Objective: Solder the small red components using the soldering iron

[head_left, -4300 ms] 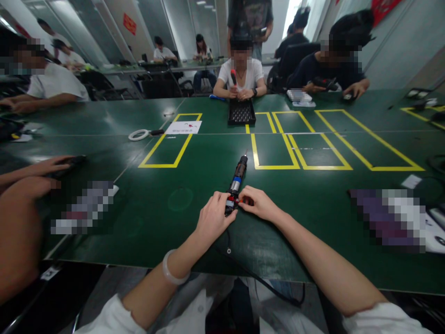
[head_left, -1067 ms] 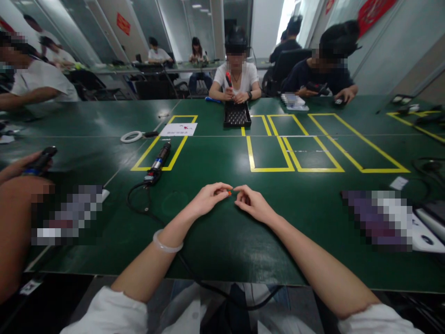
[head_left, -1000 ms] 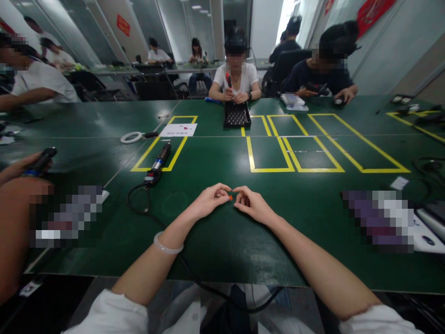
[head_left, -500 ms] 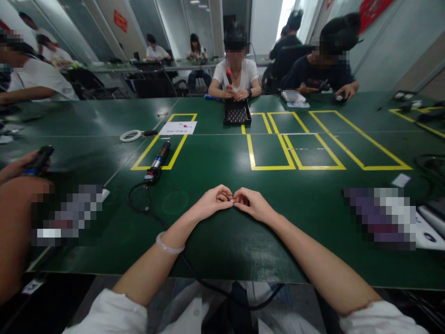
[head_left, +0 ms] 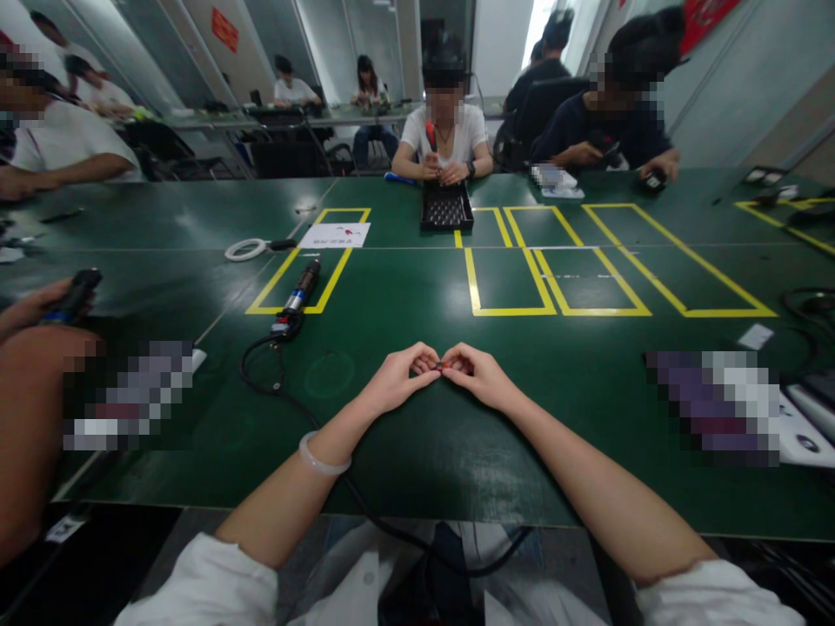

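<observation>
My left hand [head_left: 404, 376] and my right hand [head_left: 479, 374] meet above the table in front of me. Both pinch a small orange-red piece [head_left: 442, 369] between their fingertips. Fingers cover most of it, and it is too small to tell its kind. To the left, an electric screwdriver [head_left: 297, 300] lies in a yellow-taped rectangle, its tip pointing away from me. From its rear end a black cable [head_left: 297, 402] loops back under my left forearm.
On the green table [head_left: 404, 287] are yellow tape rectangles [head_left: 515, 311], a white sheet [head_left: 336, 235] and a white cable coil [head_left: 246, 250]. Opposite, a person works over a black tray [head_left: 447, 209]. A neighbour's hand holds a dark tool [head_left: 73, 297]. Blurred packets [head_left: 718, 404] lie right.
The electric screwdriver, earlier under my left hand in front of me, now lies farther left. My left hand held the orange-red piece apart from my right; now both hands are together on it.
</observation>
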A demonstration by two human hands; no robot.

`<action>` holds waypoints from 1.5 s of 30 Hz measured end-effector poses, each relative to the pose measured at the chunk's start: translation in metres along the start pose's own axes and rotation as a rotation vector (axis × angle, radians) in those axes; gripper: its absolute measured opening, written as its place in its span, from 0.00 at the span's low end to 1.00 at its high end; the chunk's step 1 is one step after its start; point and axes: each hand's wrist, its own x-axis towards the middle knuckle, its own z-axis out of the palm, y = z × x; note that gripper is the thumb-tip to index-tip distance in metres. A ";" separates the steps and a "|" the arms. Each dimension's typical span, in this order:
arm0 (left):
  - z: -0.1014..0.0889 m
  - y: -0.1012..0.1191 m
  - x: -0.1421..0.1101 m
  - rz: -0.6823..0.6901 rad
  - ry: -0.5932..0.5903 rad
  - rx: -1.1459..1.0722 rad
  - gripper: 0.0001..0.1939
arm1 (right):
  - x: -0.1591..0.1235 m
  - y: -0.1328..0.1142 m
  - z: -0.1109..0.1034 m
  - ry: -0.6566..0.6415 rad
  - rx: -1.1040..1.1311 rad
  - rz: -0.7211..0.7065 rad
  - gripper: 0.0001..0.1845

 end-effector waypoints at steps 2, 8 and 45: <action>0.000 0.002 -0.001 0.045 0.013 0.048 0.13 | 0.001 0.001 0.000 -0.001 0.117 0.050 0.13; 0.001 0.005 -0.002 0.140 0.012 0.223 0.10 | 0.003 0.001 0.000 -0.037 0.290 0.136 0.18; -0.164 -0.072 -0.034 -0.575 0.582 0.871 0.30 | 0.002 0.004 -0.003 -0.030 0.168 0.112 0.15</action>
